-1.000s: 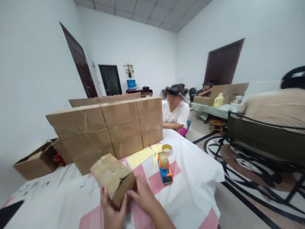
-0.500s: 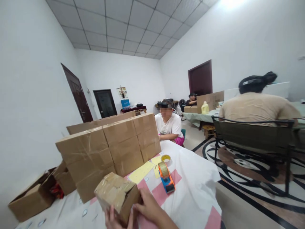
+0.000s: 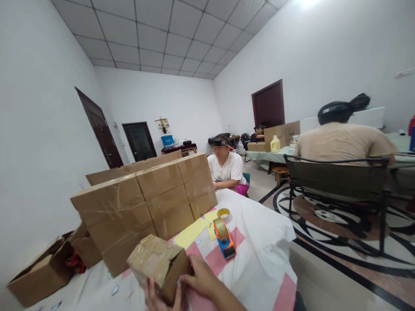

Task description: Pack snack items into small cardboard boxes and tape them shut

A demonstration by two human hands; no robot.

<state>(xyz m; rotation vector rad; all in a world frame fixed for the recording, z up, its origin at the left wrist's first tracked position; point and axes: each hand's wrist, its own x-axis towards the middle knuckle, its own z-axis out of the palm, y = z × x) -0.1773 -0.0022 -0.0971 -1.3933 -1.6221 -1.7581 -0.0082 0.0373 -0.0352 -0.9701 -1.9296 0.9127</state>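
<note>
A small cardboard box [image 3: 158,259] with clear tape across its top sits low in the picture, tilted, its end face turned toward me. My left hand [image 3: 158,298] grips its near side, with fingers on the long face and thumb at the end. My right hand [image 3: 201,276] holds the right end, fingers along the far edge and thumb on the end face. To the right of the box lies an orange and blue tape dispenser [image 3: 224,237] with a roll in it. Just beyond it rests a yellow tape roll [image 3: 223,213].
Stacked taped cartons [image 3: 145,194] form a wall behind the small box. Open cardboard boxes [image 3: 42,272] stand at the left. A yellow sheet [image 3: 191,233] lies on the patterned tablecloth [image 3: 259,242]. A person in white [image 3: 227,168] sits across; another sits in a chair [image 3: 337,177] at right.
The view has shifted slightly to the right, so the room appears moved left. Both hands keep their hold on the small box, which stays nearly in place.
</note>
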